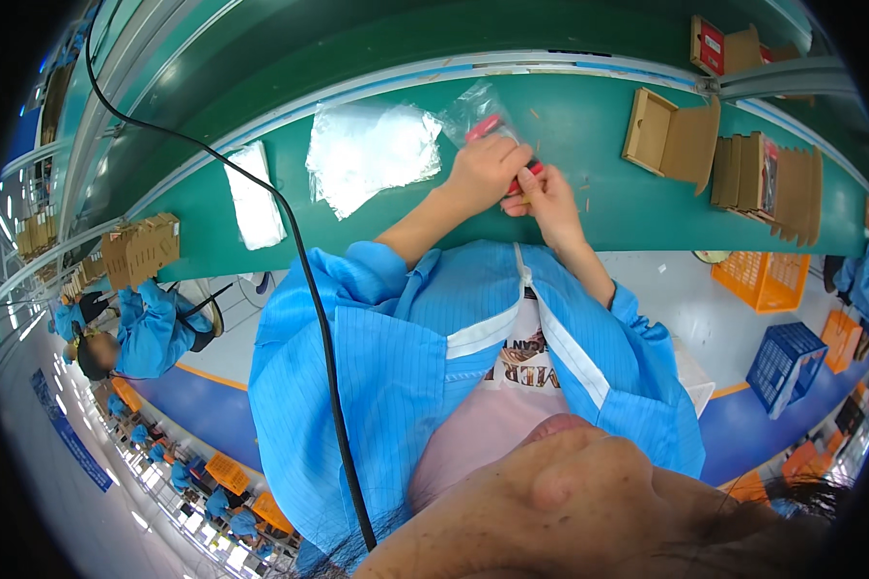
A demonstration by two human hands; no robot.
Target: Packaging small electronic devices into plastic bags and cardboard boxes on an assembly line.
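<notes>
Above the green bench, my left hand (492, 172) is closed around a red-and-black item (486, 126), whose rounded red end sticks out past the knuckles. A clear plastic bag (475, 100) lies against that end; whether the item is inside it I cannot tell. My right hand (548, 198) is close beside the left, fingers pinched at the item's other end, where bits of red, black and yellow show. Most of the item is hidden by my fingers, so its exact kind is unclear. A pile of clear plastic bags (372, 154) lies just left of my hands.
A white stack of bags (255, 196) lies farther left. At the right stand an open cardboard box (668, 140) and a row of folded boxes (743, 174). A black cable (304, 251) hangs across the view. Behind are orange crates (761, 280), a blue crate (787, 367) and a co-worker (154, 333).
</notes>
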